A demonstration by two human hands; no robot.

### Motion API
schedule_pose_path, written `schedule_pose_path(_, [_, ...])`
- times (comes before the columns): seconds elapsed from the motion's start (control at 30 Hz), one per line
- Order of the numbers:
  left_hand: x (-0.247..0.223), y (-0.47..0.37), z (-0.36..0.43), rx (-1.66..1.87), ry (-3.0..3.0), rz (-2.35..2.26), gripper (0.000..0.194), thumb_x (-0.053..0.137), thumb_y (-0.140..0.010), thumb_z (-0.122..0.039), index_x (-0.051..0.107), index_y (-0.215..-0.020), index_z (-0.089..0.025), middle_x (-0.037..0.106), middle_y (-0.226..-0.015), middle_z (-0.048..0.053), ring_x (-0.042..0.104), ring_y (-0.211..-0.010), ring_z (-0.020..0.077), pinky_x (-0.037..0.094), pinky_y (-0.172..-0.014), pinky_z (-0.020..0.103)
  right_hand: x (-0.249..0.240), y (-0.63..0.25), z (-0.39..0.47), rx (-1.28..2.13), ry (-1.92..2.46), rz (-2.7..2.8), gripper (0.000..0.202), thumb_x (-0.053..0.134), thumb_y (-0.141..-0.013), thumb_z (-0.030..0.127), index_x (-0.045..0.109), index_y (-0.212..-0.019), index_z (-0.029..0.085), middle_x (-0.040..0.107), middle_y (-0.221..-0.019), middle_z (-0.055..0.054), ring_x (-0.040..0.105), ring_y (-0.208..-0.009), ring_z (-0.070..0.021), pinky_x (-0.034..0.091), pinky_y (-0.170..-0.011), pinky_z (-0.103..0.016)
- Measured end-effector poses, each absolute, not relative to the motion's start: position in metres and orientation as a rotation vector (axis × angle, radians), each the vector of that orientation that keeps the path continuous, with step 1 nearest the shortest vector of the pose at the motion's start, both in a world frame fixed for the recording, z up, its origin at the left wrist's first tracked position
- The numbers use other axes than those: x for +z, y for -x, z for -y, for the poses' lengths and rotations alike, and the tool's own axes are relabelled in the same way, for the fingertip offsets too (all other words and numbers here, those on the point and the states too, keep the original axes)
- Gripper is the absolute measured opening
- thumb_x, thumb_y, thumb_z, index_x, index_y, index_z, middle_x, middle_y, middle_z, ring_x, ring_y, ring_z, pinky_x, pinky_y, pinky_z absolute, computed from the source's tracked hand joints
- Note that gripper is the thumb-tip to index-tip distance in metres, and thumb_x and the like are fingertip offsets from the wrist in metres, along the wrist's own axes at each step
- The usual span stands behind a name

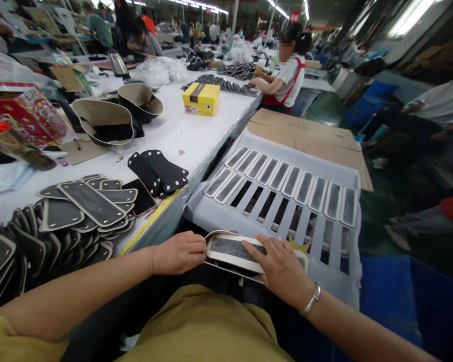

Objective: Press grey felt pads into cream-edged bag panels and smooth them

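Low in front of my body is a dark piece with a cream rim [221,265], which looks like a small open bag body. My left hand [179,253] has its fingers closed on the left end of that rim. A grey strip with an off-white border [230,249] lies against the rim's opening. Over the strip's right part is my right hand [283,269], fingers on its face and the palm side hidden. A bracelet circles the right wrist. Several matching bordered strips [317,192] lie in rows on a slotted grey crate [207,213], just beyond my right hand.
On the white table [166,125] to the left are stacked dark panels [92,203], black pieces with white tabs [166,171], a phone [141,198], two open bag bodies [103,120] and a yellow box [201,99]. Cardboard [305,136] lies behind the crate. A co-worker [287,80] works farther along.
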State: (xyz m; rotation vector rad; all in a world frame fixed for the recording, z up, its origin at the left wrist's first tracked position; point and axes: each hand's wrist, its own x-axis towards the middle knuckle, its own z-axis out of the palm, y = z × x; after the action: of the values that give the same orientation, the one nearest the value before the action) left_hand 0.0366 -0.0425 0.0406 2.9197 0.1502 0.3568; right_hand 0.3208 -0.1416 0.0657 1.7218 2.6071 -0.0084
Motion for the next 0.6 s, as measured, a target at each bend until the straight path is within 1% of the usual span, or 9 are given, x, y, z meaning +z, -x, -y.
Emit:
schedule_pose_path(0.07, [0.045, -0.037, 0.046, 0.347, -2.924, -0.161, 0.018, 0.046, -0.087, -0.024, 0.059, -0.098, -0.017, 0.064, -0.091, 0.007, 0.053, -0.098, 0.0206, 0.039, -0.084, 0.034, 0.064, -0.324, 0.142, -0.013, -1.722, -2.615, 0.068, 0.061, -0.068, 0.015, 0.042, -0.132, 0.027, 0.045, -0.124, -0.014, 0.044, -0.105, -0.0318, 0.036, -0.087, -0.046])
schedule_pose_path(0.17, [0.052, -0.038, 0.052, 0.309, -2.946, -0.135, 0.026, 0.047, -0.087, -0.03, 0.055, -0.108, -0.017, 0.062, -0.09, 0.008, 0.053, -0.094, 0.0208, 0.037, -0.08, 0.035, 0.067, -0.329, 0.144, -0.073, -1.666, -2.641, 0.07, 0.06, -0.068, 0.016, 0.04, -0.134, 0.027, 0.043, -0.126, -0.013, 0.043, -0.105, -0.0313, 0.036, -0.087, -0.046])
schedule_pose_path(0.23, [0.054, -0.039, 0.056, 0.3, -2.973, -0.12, 0.024, 0.046, -0.087, -0.032, 0.056, -0.104, -0.018, 0.061, -0.087, 0.007, 0.053, -0.09, 0.02, 0.036, -0.078, 0.035, 0.071, -0.329, 0.148, -0.138, -1.651, -2.654, 0.074, 0.059, -0.068, 0.018, 0.035, -0.137, 0.024, 0.043, -0.125, -0.013, 0.044, -0.103, -0.0303, 0.037, -0.087, -0.046])
schedule_pose_path(0.3, [0.054, -0.041, 0.06, 0.296, -3.011, -0.143, 0.017, 0.044, -0.088, -0.028, 0.057, -0.092, -0.018, 0.06, -0.082, 0.006, 0.052, -0.085, 0.0181, 0.035, -0.078, 0.035, 0.077, -0.327, 0.153, -0.191, -1.659, -2.653, 0.077, 0.058, -0.068, 0.02, 0.03, -0.14, 0.024, 0.044, -0.123, -0.013, 0.045, -0.101, -0.0294, 0.038, -0.087, -0.046])
schedule_pose_path(0.37, [0.053, -0.042, 0.062, 0.282, -3.044, -0.164, 0.017, 0.04, -0.089, -0.02, 0.056, -0.084, -0.018, 0.059, -0.08, 0.005, 0.051, -0.08, 0.0163, 0.035, -0.078, 0.034, 0.081, -0.324, 0.157, -0.223, -1.651, -2.634, 0.074, 0.057, -0.069, 0.02, 0.033, -0.138, 0.027, 0.044, -0.124, -0.013, 0.045, -0.102, -0.0295, 0.039, -0.087, -0.047])
schedule_pose_path(0.47, [0.05, -0.043, 0.062, 0.271, -3.049, -0.139, 0.018, 0.038, -0.088, -0.014, 0.055, -0.084, -0.017, 0.059, -0.081, 0.004, 0.049, -0.079, 0.0158, 0.035, -0.076, 0.032, 0.085, -0.322, 0.157, -0.302, -1.614, -2.59, 0.068, 0.057, -0.068, 0.021, 0.041, -0.133, 0.03, 0.043, -0.124, -0.012, 0.047, -0.102, -0.0294, 0.039, -0.087, -0.046])
schedule_pose_path(0.6, [0.047, -0.041, 0.06, 0.323, -2.99, -0.174, 0.015, 0.04, -0.087, -0.014, 0.055, -0.088, -0.017, 0.061, -0.086, 0.005, 0.05, -0.086, 0.0177, 0.036, -0.078, 0.031, 0.089, -0.32, 0.145, -0.323, -1.581, -2.569, 0.068, 0.06, -0.067, 0.024, 0.042, -0.132, 0.03, 0.043, -0.126, -0.013, 0.047, -0.104, -0.0295, 0.039, -0.087, -0.045])
